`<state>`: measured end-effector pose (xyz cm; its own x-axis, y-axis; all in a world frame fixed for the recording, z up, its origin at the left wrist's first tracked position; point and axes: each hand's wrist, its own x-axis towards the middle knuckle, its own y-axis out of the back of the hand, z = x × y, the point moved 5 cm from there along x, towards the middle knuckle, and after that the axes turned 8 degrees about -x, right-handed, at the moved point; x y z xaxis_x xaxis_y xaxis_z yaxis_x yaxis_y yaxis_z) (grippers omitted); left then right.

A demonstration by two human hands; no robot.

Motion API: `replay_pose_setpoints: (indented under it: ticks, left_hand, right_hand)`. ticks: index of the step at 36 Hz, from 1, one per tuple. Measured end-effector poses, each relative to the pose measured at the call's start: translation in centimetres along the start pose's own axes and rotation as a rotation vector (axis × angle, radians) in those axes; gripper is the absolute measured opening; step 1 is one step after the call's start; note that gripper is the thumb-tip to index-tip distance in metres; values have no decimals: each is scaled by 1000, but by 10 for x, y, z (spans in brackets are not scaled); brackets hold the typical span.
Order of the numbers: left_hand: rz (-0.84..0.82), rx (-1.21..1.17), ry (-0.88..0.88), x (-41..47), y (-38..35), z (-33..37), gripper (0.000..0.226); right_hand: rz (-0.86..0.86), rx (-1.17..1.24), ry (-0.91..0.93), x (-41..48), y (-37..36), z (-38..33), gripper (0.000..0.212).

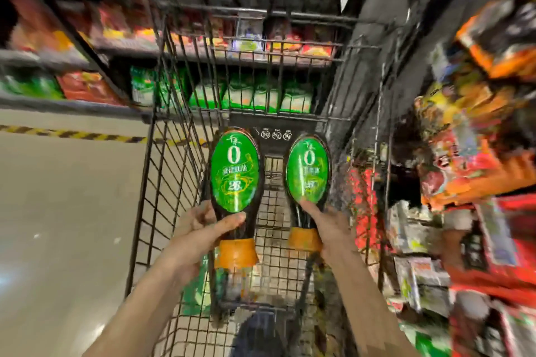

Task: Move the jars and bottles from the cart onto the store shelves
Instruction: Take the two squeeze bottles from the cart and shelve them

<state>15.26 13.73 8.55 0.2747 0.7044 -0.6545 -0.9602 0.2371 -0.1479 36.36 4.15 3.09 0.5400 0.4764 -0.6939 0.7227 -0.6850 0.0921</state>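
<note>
The left hand [203, 229] is wrapped around the narrow neck of a dark plastic bottle with an oval green label and an orange cap band [235, 182], thumb laid across the front just below the label and fingers curled behind. The right hand [330, 229] grips the neck of a second dark bottle with the same green label and orange cap band [308, 180], forefinger stretched up onto the label's lower edge, the other fingers closed around the neck. Both bottles are held caps toward the person, bases pointing away, side by side but apart, above the black wire shopping cart [174, 182]. Blurred green and dark shapes lie in the cart's basket beneath the left bottle; what they are cannot be told. Beyond the cart's far end stand shelves of red and green packets [249, 93]. To the cart's right, shelves of orange and red packages [475, 171] run close alongside. To the cart's left lies pale floor with a yellow-and-black striped tape line [72, 134].
</note>
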Motion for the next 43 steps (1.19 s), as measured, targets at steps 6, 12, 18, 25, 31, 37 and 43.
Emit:
replay_pose_setpoints:
  ticks: [6,12,18,25,31,37,43]
  left_hand:
    - [-122,1,-134,-71,-27,44,69]
    - [-271,54,-331,-131,-67,92,34]
    - [-445,97,-456,-184,-104,136,72]
    - [-697,113,-565,-231,-136,155,29]
    - [-959,163,-578,-281,-151,144,23]
    - [-1216,222,-512,-332,-166,108,32]
    - [-1450,285,-459,-403,-184,58,33]
  right_hand:
    - [-100,110,252,-93,29,-63,10]
    - [-61,206,525,-166,62,-117,14]
    - [16,248,765,-245,103,-152,17]
    - [259,330,901,-326,134,-141,18]
    - [490,422,952,-394,148,-100,19]
    - [732,484,966,-472,162,-44,22]
    - [943,544,962,-560,177,15,45]
